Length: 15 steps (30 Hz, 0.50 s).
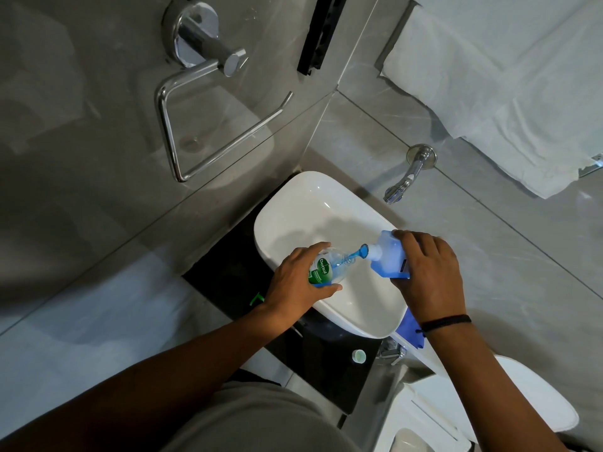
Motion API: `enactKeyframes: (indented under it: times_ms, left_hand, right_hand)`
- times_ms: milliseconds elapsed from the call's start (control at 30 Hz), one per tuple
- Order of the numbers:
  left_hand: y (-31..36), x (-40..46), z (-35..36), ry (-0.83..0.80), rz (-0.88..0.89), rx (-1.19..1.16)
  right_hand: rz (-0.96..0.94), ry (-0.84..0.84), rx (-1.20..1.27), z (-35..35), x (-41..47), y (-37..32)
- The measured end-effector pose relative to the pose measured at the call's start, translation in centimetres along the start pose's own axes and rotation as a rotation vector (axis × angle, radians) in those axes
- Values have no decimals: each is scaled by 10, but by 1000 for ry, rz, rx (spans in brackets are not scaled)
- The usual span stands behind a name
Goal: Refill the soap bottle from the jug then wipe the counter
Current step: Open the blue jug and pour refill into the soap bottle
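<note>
My left hand (298, 282) grips a clear soap bottle (326, 269) with a green label, held over the white basin (293, 207). A small blue funnel (359, 251) sits in the bottle's neck. My right hand (430, 275) grips a blue jug (386, 256), tipped so its white spout meets the funnel. Blue liquid shows in the bottle's neck. A blue cloth (409, 331) lies on the counter edge under my right wrist. A small green and white cap (359, 356) lies on the black counter (228, 272).
A chrome tap (411, 174) juts from the wall behind the basin. A chrome ring holder (202, 125) hangs on the left wall. White towels (505, 93) hang at the upper right. A white toilet (522, 402) stands at the lower right.
</note>
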<state>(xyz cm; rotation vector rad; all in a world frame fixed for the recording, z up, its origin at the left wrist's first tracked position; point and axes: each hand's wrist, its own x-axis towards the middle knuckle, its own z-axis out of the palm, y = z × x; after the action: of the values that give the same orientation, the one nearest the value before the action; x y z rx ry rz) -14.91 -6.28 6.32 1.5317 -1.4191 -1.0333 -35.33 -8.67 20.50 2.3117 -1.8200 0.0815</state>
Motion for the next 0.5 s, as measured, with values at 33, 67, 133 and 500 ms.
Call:
enactKeyframes:
  times_ms: [33, 67, 133, 500]
  left_hand:
    - [0, 0, 0, 3, 2, -2]
    - [-1, 0, 0, 9, 5, -7]
    - [-1, 0, 0, 14, 11, -14]
    - [-6, 1, 2, 6, 10, -8]
  right_hand:
    - [-1, 0, -3, 0, 0, 0]
    - [-6, 5, -6, 1, 0, 0]
    - [-14, 12, -12, 2, 0, 1]
    - [-32, 32, -1, 3, 1, -1]
